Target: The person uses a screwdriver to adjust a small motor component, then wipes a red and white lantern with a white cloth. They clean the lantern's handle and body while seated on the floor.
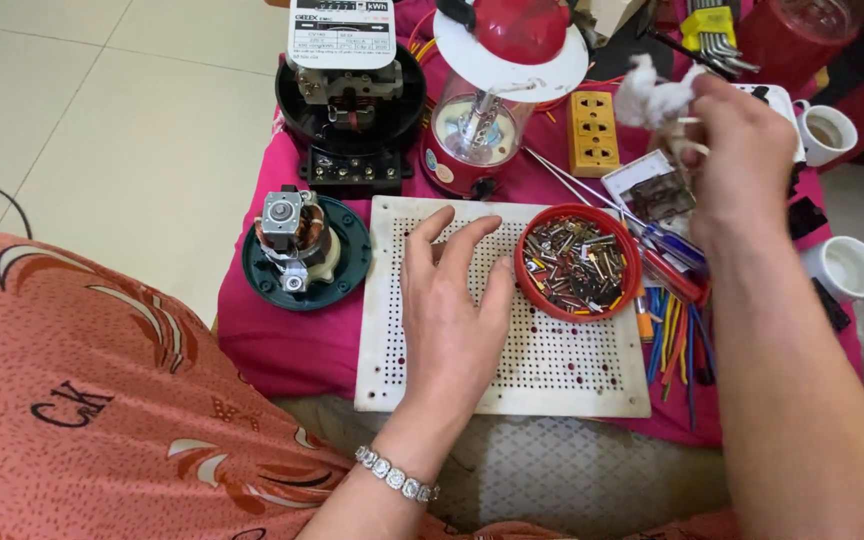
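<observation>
My left hand (pixel 452 300) rests flat with fingers spread on a white perforated board (pixel 562 370), beside a red bowl (pixel 524 262) full of small metal screws and pins. A bracelet circles that wrist. My right hand (pixel 742 150) is raised at the far right and pinches a crumpled white cloth or wad (pixel 650 95) above a small open metal part (pixel 657 195).
On the pink cloth (pixel 282 340) lie a green motor base (pixel 302 250), a black electric meter (pixel 352 100), a red lantern (pixel 492 90), a yellow socket strip (pixel 592 130), screwdrivers (pixel 667 255), coloured wires (pixel 672 340), hex keys (pixel 712 30) and two white lamp holders (pixel 847 268).
</observation>
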